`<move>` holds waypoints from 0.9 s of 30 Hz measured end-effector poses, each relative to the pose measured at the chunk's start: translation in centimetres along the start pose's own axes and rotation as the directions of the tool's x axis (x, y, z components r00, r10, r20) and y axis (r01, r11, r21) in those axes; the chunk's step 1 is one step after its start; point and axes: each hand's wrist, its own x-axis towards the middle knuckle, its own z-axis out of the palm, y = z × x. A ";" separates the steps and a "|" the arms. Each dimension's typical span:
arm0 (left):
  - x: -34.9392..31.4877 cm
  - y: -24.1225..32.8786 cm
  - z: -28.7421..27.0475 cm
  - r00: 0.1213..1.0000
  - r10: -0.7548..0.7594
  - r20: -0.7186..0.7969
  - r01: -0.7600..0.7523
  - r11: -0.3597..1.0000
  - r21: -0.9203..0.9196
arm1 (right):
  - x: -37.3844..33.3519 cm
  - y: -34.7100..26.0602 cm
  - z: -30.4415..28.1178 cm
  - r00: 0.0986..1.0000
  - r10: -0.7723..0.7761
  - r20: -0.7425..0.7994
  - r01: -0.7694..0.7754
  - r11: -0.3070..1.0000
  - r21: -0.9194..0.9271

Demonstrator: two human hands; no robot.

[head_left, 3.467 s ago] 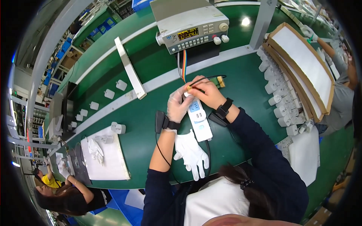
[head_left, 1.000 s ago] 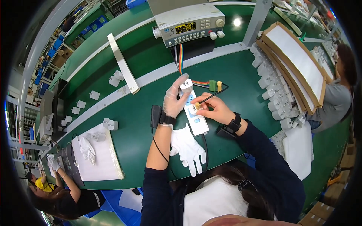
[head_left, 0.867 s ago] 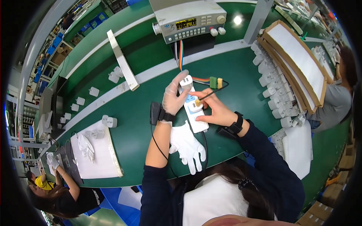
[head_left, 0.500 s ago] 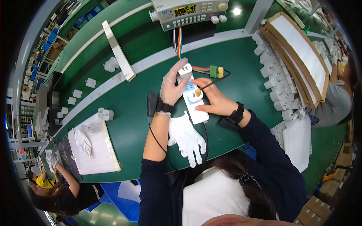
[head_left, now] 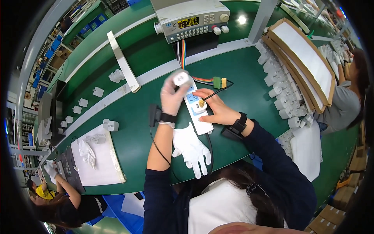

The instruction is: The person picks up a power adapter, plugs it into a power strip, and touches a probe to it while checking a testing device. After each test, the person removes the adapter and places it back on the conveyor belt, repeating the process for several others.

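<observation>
My gloved left hand [head_left: 171, 95] is closed on a white charger [head_left: 181, 79], held just beyond the far end of a white power strip [head_left: 201, 127]. My bare right hand [head_left: 220, 111] has its thumb and fingers around a second white charger [head_left: 198, 108] seated in the strip. A yellowish plug [head_left: 201, 103] on a black cable sits in that charger's face. Blue sockets [head_left: 191, 97] show between the two hands. Near the strip's close end lies an empty white glove [head_left: 191, 146]. Both wrists wear black straps.
A grey bench instrument [head_left: 194, 25] stands at the back, its ribbon wires leading to a green connector [head_left: 218, 82]. Rows of white chargers [head_left: 278, 85] line the right beside cardboard trays [head_left: 307, 54]. More chargers [head_left: 110, 124] are at left near a white pad [head_left: 101, 167]. Co-workers sit on both sides.
My left hand has pulled its charger off the strip and moved slightly left and down with it. My right hand stays at the second charger.
</observation>
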 end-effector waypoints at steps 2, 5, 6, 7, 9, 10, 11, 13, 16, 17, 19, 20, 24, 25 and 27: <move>0.5 1.8 -0.4 0.989 0.103 -0.106 -0.117 0.983 -0.141 | -0.1 0.2 -0.2 1.000 0.010 0.009 -0.010 1.000 0.008; 1.2 4.3 -3.8 0.961 0.218 -0.168 -0.208 0.975 0.075 | -0.3 0.5 -0.2 1.000 0.009 0.007 -0.009 1.000 -0.006; 1.0 5.1 -5.6 0.960 0.223 -0.172 -0.211 0.974 0.083 | -0.2 0.5 -0.1 1.000 -0.002 0.007 0.003 1.000 -0.022; 0.6 5.6 -7.5 0.965 0.161 -0.208 -0.103 0.959 0.264 | -0.2 0.4 -0.1 1.000 -0.008 0.004 0.008 0.999 -0.040; -0.6 6.5 -9.6 0.963 0.102 -0.250 0.017 0.900 0.435 | -0.5 0.8 -0.1 1.000 -0.016 -0.004 0.015 0.999 -0.040; -1.4 7.2 -10.3 0.943 0.082 -0.322 0.165 0.725 0.669 | -0.6 1.0 0.0 1.000 -0.021 -0.012 0.021 0.999 -0.046; -1.6 7.6 -10.9 0.916 0.087 -0.393 0.308 0.476 0.824 | -0.6 1.1 0.1 0.999 -0.025 -0.021 0.024 0.998 -0.053; -2.1 6.9 -13.4 0.938 0.130 -0.320 0.265 0.326 0.908 | -0.2 0.5 0.1 1.000 -0.006 -0.014 0.006 0.999 -0.034; -3.6 5.6 -15.1 0.969 0.171 -0.177 0.177 0.016 0.984 | 0.0 0.0 -0.1 0.999 0.030 0.023 -0.029 1.000 -0.009; -3.4 5.3 -15.0 0.967 0.177 -0.181 0.172 0.065 0.983 | -0.1 0.1 -0.2 0.999 0.025 0.024 -0.025 1.000 -0.015; -3.2 4.9 -14.9 0.964 0.190 -0.186 0.156 0.161 0.975 | -0.1 0.4 -0.3 1.000 0.015 0.020 -0.014 0.999 -0.028; -3.2 4.9 -15.0 0.964 0.190 -0.187 0.158 0.160 0.974 | -0.1 0.4 -0.2 1.000 0.014 0.021 -0.014 1.000 -0.028; -3.3 4.5 -14.6 0.965 0.157 -0.208 0.194 0.102 0.976 | -0.1 0.4 -0.1 1.000 0.023 0.009 -0.023 1.000 -0.006; -3.3 4.6 -14.3 0.960 0.162 -0.229 0.209 0.131 0.969 | -0.2 0.3 0.0 1.000 0.027 0.012 -0.027 1.000 -0.011; -3.3 4.7 -13.8 0.948 0.168 -0.271 0.239 0.188 0.953 | -0.2 0.3 -0.1 0.999 0.036 0.020 -0.036 0.999 -0.022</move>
